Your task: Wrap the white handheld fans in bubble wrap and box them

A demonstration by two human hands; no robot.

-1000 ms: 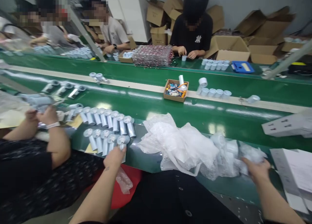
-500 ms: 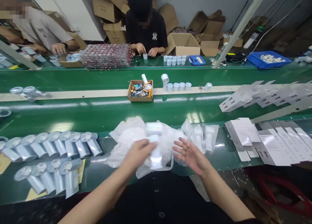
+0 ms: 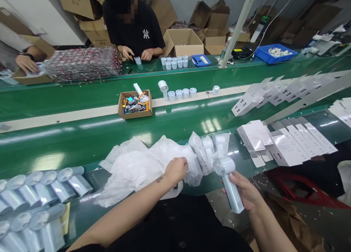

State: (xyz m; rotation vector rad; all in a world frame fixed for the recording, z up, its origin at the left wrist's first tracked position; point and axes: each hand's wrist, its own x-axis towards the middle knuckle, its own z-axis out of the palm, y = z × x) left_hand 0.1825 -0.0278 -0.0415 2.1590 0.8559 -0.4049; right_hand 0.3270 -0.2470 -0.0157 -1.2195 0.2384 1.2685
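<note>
1. The right hand (image 3: 246,193) is wrapped around the handle of a pale blue handheld fan (image 3: 229,182), its long axis tilted up and to the left, head uppermost.
2. The left hand (image 3: 177,170) — just left of the fan head — pinches into the heap of clear bubble bags (image 3: 137,164).
3. More bagged fans (image 3: 208,149) lie just beyond, bare ones (image 3: 41,193) far left on the green table (image 3: 82,142), flat cartons (image 3: 285,142) to the right.
</note>
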